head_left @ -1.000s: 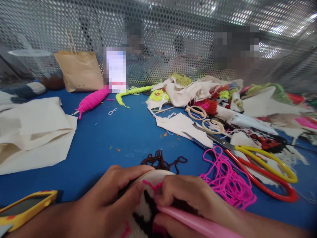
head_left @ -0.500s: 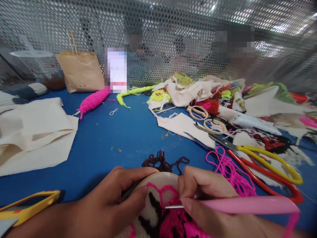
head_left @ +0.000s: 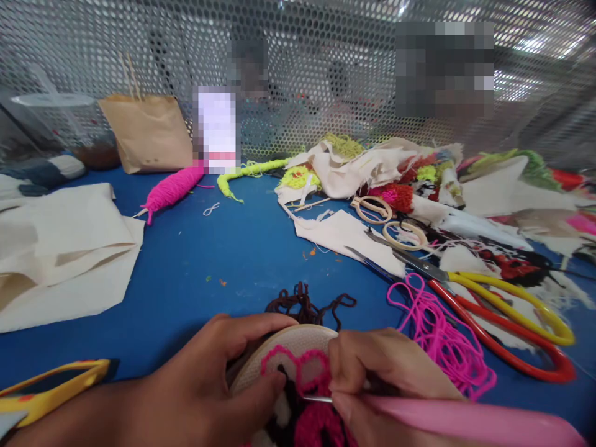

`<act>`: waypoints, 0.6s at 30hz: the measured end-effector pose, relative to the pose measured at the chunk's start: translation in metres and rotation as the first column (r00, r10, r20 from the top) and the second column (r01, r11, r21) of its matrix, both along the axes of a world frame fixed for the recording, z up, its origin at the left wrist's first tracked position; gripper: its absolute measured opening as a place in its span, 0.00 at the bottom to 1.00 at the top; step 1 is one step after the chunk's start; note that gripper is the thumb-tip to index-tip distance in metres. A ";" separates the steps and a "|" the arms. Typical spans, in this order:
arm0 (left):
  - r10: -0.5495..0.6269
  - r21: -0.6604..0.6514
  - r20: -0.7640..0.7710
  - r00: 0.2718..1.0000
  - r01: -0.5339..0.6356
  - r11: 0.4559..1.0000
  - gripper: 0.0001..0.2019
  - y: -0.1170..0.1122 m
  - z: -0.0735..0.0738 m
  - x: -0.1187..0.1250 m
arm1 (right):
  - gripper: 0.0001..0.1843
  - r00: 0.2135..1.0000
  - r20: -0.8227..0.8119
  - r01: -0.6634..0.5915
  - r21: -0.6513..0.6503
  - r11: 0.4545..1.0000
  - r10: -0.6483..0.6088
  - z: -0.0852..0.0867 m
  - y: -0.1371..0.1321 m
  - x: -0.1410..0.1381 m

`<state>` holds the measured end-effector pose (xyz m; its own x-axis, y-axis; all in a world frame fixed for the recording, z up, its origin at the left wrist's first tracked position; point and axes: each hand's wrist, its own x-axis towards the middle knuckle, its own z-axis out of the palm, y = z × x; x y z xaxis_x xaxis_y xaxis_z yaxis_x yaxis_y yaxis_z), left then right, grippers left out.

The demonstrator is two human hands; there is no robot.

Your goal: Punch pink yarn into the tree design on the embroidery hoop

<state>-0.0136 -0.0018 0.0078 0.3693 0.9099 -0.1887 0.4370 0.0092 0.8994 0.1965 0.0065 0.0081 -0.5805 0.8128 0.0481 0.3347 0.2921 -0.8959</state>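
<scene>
A person is gripping a round hoop [head_left: 316,326] in the left hand [head_left: 223,372] at the near side of a blue table [head_left: 195,267], the fingers curling over the far rim. The left thumb, spreading well apart from them, is pressing on the cloth [head_left: 300,340] that is stretching across the ring. The right hand [head_left: 386,372] is holding a needle [head_left: 447,417] by its pink handle, thumb and bent forefinger closing around the front end; the other fingers are folding in behind, partly out of sight. The bare metal tip is pointing left, lying low against the cloth beside pink stitches [head_left: 298,366] and dark stitches [head_left: 292,397]; whether it is piercing the weave, one cannot tell. The hoop's lower part is falling outside the view. Just beyond the rim, dark yarn [head_left: 302,304] is lying loose, while pink yarn [head_left: 449,347] is tangling beside the right hand and scissors [head_left: 507,304] are resting farther right.

Against half a second earlier, the handle is now sloping down toward the lower right corner instead of lying nearly level, and the left thumb is resting lower, leaving more of the pink outline showing. A full second ago the right fingers were hiding the metal tip, which is now showing clearly.
</scene>
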 end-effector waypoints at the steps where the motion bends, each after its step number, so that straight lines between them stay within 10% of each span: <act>1: -0.022 0.010 0.017 1.000 0.022 1.000 0.19 0.001 0.000 0.000 | 0.12 1.000 0.020 -0.012 0.068 0.998 0.011 0.001 0.000 -0.001; 7: -0.043 0.030 0.108 0.993 0.040 0.999 0.16 0.006 -0.002 0.000 | 0.11 0.962 0.139 -0.260 0.210 0.942 0.235 0.007 0.004 -0.008; 11: -0.188 0.015 0.284 0.940 0.192 0.981 0.15 0.011 -0.001 0.000 | 0.09 0.959 0.168 -0.254 0.159 0.954 0.227 0.008 0.003 -0.009; 18: -0.122 -0.027 0.218 0.968 0.131 0.991 0.14 0.007 -0.001 -0.005 | 0.13 0.994 -0.033 -0.104 -0.050 0.993 0.102 -0.004 0.006 -0.013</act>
<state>-0.0182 0.0057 0.0063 0.5166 0.8465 -0.1287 0.2333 0.0054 0.9724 0.1837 0.0124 0.0039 -0.6602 0.7506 0.0269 0.2776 0.2772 -0.9198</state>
